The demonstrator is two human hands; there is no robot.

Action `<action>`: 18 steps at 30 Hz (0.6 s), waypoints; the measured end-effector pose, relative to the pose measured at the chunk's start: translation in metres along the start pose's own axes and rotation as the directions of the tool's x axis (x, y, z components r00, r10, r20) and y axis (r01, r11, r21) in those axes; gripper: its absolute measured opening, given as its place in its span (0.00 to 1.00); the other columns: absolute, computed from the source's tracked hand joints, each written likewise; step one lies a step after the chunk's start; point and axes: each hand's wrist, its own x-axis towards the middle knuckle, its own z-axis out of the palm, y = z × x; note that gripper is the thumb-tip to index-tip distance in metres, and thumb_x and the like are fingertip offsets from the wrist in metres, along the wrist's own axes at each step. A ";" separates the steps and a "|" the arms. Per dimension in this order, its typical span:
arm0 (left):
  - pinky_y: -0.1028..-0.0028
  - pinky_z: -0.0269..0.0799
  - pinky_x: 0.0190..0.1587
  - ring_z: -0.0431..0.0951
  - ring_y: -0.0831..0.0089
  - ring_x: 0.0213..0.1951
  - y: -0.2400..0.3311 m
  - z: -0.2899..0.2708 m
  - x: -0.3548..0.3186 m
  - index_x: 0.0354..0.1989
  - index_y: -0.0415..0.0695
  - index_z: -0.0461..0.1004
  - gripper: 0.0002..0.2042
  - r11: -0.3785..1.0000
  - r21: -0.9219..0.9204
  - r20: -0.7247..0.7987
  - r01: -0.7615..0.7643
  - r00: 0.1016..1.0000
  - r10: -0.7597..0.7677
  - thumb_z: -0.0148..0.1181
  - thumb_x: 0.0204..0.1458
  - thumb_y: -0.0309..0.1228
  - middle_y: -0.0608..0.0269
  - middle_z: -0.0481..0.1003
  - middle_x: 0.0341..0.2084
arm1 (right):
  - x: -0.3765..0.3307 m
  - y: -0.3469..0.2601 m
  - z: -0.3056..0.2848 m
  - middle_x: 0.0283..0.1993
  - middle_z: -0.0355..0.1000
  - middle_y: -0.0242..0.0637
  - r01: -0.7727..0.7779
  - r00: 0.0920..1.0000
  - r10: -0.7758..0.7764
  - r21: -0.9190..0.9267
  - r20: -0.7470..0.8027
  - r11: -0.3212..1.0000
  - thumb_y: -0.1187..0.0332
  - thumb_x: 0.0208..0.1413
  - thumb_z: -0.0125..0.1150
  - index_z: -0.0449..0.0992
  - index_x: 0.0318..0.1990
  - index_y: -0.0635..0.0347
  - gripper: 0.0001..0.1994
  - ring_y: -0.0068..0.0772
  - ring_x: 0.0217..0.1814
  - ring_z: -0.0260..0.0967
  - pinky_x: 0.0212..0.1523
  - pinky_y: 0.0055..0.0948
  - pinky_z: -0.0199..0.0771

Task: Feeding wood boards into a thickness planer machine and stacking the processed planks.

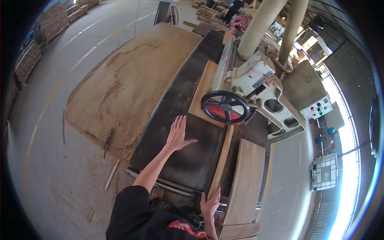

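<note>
My left hand point(177, 136) is stretched out flat above the dark machine table point(182, 160), fingers extended and thumb apart, holding nothing. Just beyond its fingertips a wide wooden board point(205, 86) lies on the table, its near end beside the black handwheel point(225, 107). My right hand point(210, 204) is at the table's near right corner. Its thumb and fingers straddle the near end of a long narrow wooden strip point(222, 160), which runs along the table's right edge toward the machine point(256, 78).
Wide planks point(248, 176) lie right of the table. A sawdust-strewn sheet point(132, 88) covers the floor on the left, with loose sticks point(112, 175) nearby. Thick ribbed hoses point(262, 28) rise from the machine; a button panel point(318, 109) stands at right. Someone in dark clothes point(234, 10) is far back.
</note>
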 end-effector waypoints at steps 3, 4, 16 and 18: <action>0.52 0.47 0.76 0.49 0.42 0.76 0.000 0.001 -0.005 0.75 0.31 0.46 0.61 1.000 0.018 -0.034 0.005 0.999 -0.005 0.72 0.44 0.62 0.37 0.54 0.73 | -0.002 0.002 0.002 0.71 0.60 0.64 0.004 1.000 -0.004 -0.002 0.013 1.000 0.65 0.55 0.70 0.51 0.74 0.68 0.43 0.68 0.71 0.61 0.68 0.54 0.65; 0.51 0.48 0.76 0.50 0.42 0.76 0.000 0.002 -0.006 0.75 0.31 0.47 0.59 1.000 0.020 -0.049 -0.004 0.999 0.005 0.71 0.46 0.62 0.37 0.55 0.72 | -0.003 0.003 0.002 0.71 0.60 0.64 0.006 1.000 -0.005 0.011 -0.023 1.000 0.65 0.56 0.70 0.51 0.74 0.68 0.43 0.69 0.71 0.60 0.68 0.54 0.64; 0.50 0.51 0.74 0.55 0.44 0.74 0.022 0.011 -0.019 0.73 0.33 0.53 0.53 0.970 0.226 -0.043 -0.086 0.994 0.098 0.69 0.49 0.61 0.42 0.61 0.69 | -0.003 0.019 0.000 0.74 0.49 0.71 0.093 0.995 -0.095 0.080 0.020 0.992 0.69 0.56 0.68 0.45 0.76 0.70 0.46 0.72 0.77 0.48 0.75 0.55 0.55; 0.50 0.50 0.74 0.54 0.45 0.74 0.026 0.013 -0.024 0.73 0.33 0.54 0.52 0.962 0.256 0.013 -0.092 0.996 0.092 0.66 0.51 0.63 0.43 0.61 0.69 | -0.004 0.018 0.000 0.75 0.49 0.70 0.061 0.998 -0.063 0.118 0.012 0.991 0.69 0.55 0.68 0.45 0.76 0.69 0.46 0.71 0.77 0.48 0.75 0.54 0.54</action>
